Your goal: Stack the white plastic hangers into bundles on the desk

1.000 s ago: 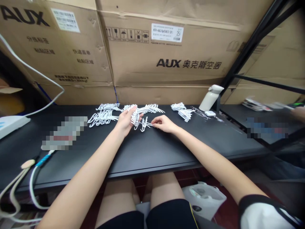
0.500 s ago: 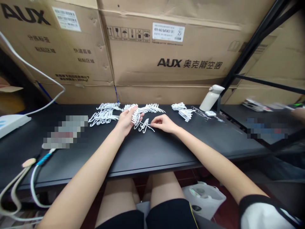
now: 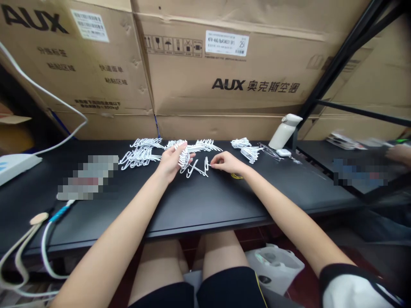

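My left hand (image 3: 169, 165) is closed around a bunch of white wire hooks (image 3: 184, 159), above the black table. Just right of it, my right hand (image 3: 226, 164) pinches a single white hook (image 3: 206, 167) by its end between thumb and fingers. A few loose white hooks (image 3: 193, 169) lie between the two hands. Behind my left hand, more hooks (image 3: 205, 146) lie in a row, and piles of the same hooks (image 3: 138, 157) sit to its left. Beyond my right hand are two tight bundles of white hooks (image 3: 251, 154).
Yellow bands (image 3: 236, 176) show partly under my right wrist. A white bottle (image 3: 285, 131), a white earbud-like case (image 3: 283, 152) and glasses (image 3: 269, 150) stand at the back right. Left are a blurred-out device (image 3: 90, 177) and cables. Large cartons (image 3: 257, 68) wall the back. Another person's hand (image 3: 400, 153) appears far right.
My right hand has moved slightly right and up, drawing one white hook away from the loose ones. The yellow bands have come into view. My left hand has barely moved.
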A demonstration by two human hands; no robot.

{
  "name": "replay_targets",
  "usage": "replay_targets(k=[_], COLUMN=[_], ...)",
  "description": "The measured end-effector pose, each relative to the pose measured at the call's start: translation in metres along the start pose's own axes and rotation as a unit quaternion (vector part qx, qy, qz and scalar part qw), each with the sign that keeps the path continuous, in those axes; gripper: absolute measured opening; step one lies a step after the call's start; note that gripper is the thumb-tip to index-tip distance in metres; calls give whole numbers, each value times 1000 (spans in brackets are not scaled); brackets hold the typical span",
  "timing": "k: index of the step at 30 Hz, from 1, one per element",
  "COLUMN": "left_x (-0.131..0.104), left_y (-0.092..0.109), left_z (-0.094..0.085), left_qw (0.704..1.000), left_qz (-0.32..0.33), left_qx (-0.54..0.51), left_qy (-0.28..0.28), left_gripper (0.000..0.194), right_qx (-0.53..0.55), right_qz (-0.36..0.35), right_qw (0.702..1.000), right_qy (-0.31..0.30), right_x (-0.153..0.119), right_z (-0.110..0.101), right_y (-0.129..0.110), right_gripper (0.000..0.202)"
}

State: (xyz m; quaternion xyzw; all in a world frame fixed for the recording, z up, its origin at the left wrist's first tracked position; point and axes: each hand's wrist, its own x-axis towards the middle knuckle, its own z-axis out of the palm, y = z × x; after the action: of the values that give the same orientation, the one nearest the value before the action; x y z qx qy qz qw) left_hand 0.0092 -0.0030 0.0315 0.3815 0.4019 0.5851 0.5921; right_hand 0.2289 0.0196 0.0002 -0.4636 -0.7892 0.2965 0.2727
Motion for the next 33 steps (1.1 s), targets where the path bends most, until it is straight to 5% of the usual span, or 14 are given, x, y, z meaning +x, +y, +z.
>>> replay_targets(k=[4, 11, 20, 26, 33], left_x=[-1, -4, -5, -7, -8], left_y=[-1, -8, -10, -11, -8], left_z=[1, 0, -1, 0, 1], left_qw=[1000, 991, 984, 978, 980], left_qz=[5, 41, 54, 50, 36], left_qx=[19, 91, 118, 146, 150], left_qy=[-10, -94, -121, -139, -122], left_gripper=[16, 24, 32, 39, 52], right_qx=[42, 181, 127, 82, 88], right_qz=[38, -25, -61, -102, -123], right_qw=[998, 959, 971, 959, 974], right_qy=[8, 215, 194, 252, 166], right_x=[0, 1, -2, -1, -7], right_z=[-12, -14, -2, -1, 1], right_y=[6, -12, -19, -17, -25], right_gripper=[14, 29, 32, 22, 23])
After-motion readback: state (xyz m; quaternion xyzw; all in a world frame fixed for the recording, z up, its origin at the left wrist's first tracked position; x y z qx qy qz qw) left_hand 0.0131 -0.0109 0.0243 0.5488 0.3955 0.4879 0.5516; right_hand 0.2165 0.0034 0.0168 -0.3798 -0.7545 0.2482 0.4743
